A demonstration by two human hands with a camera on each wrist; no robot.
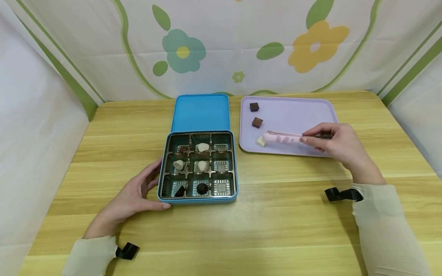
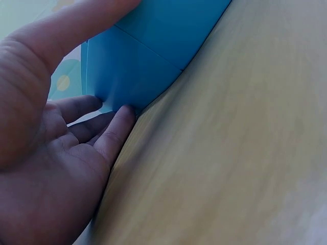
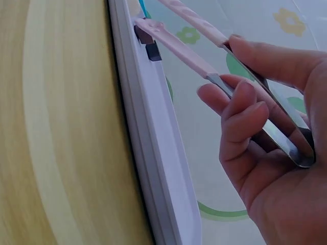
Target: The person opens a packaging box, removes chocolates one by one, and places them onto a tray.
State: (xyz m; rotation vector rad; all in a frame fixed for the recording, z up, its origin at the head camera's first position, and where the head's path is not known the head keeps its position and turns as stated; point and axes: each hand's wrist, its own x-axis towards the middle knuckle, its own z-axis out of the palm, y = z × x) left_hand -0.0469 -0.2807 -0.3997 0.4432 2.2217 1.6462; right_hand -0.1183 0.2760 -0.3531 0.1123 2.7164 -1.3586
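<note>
Head view shows tin (image 1: 203, 201) against left hand (image 1: 130, 197), tongs (image 1: 284, 138) in right hand (image 1: 342, 145).

Blue box (image 1: 200, 201): we can read no word, number or brand on its sides.
Blue lid (image 1: 201, 113): we find no lettering on the face that shows.
Plastic insert (image 1: 221, 166): we see a grid pattern at the bottom, which we cannot read as letters or digits.
Purple tray (image 1: 293, 111): no print we can read.
Tongs (image 1: 284, 138): we see pink spots, not text.
Cloth (image 1: 224, 27): we see printed flowers and leaves, no readable signs.
</note>
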